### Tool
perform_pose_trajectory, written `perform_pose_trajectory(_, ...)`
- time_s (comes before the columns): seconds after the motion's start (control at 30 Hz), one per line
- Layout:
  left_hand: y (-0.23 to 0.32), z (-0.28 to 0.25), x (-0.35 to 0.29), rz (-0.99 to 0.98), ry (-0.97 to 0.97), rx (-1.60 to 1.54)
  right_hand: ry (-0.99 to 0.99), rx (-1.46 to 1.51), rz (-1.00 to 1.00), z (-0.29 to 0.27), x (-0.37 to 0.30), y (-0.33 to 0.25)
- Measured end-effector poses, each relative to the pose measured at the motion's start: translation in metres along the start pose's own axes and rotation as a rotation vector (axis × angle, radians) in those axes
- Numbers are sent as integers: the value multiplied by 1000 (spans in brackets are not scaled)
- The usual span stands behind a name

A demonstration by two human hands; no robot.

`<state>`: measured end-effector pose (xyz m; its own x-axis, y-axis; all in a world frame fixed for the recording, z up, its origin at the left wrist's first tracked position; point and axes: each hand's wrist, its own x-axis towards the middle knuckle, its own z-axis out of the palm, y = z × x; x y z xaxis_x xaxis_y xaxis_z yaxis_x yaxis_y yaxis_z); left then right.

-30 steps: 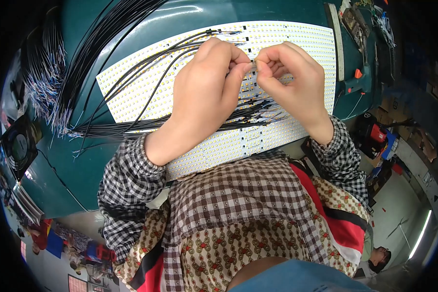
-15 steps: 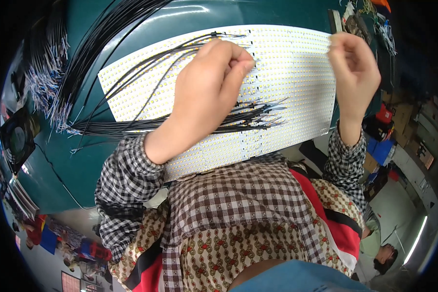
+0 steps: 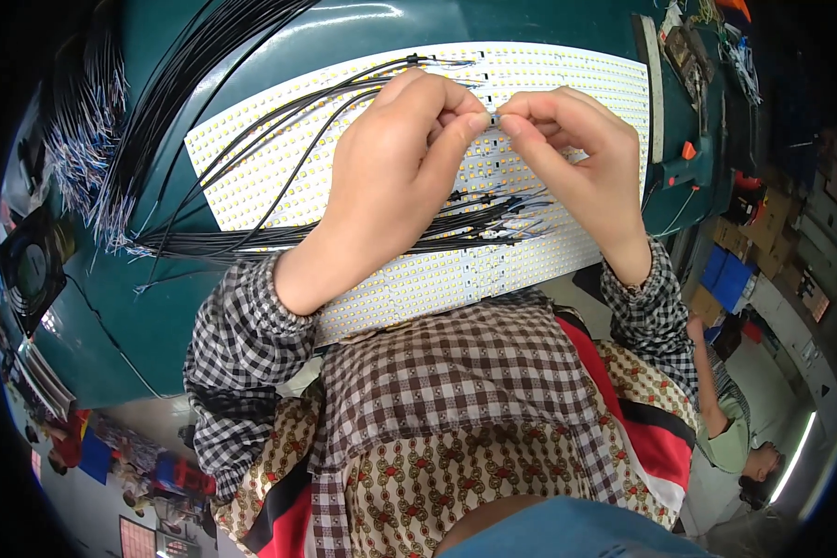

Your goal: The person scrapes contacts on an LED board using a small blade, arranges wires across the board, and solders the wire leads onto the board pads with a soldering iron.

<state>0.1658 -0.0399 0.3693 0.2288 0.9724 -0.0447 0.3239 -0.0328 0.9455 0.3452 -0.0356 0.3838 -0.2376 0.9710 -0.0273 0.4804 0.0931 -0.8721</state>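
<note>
A white LED board (image 3: 567, 79), covered in rows of small yellow chips, lies in front of me. Over its middle, my left hand (image 3: 395, 158) is closed in a pinch on a thin wire end, whose tip barely shows. My right hand (image 3: 581, 149) pinches at the same spot, fingertips almost meeting the left ones; what is between them is too small to make out. Beneath my left wrist, a bundle of black cables (image 3: 344, 239) with stripped, fanned-out ends rests across the board. A few more black cables (image 3: 293, 112) run along its upper left part.
Thick bundles of black cable (image 3: 172, 102) lie on the green tabletop (image 3: 93, 344) at the left, near a black fan (image 3: 33, 270). Right of the board are a metal bar (image 3: 654, 93) and a red-tipped tool (image 3: 686, 151). Another person (image 3: 730, 437) is at the lower right.
My right hand has moved left from the board's right edge to meet my left fingertips. My left hand keeps its pinch in nearly the same place. The person behind has shifted.
</note>
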Motion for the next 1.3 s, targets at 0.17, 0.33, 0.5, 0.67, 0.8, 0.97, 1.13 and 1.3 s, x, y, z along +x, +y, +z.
perform_pose_trajectory(0.17,3,-2,0,5,-42,18,2,-39,-30,0,2,1)
perform_pose_trajectory(0.33,-3,6,0,-59,16,-120,1,18,32,4,1,3)
perform_pose_trajectory(0.5,2,5,1,-6,50,-110,-8,179,194,3,-4,7)
perform_pose_trajectory(0.67,2,6,2,163,41,35,22,-12,19,1,0,5)
perform_pose_trajectory(0.8,-3,4,5,175,0,63,16,-183,-185,-1,4,4)
perform_pose_trajectory(0.97,-8,10,5,227,1,95,44,-452,-472,-5,10,16)
perform_pose_trajectory(1.13,-7,9,-6,201,-70,17,535,-386,-199,-79,35,42)
perform_pose_trajectory(1.3,-4,-4,-3,-11,-107,-106,-12,-100,-93,-45,18,8)
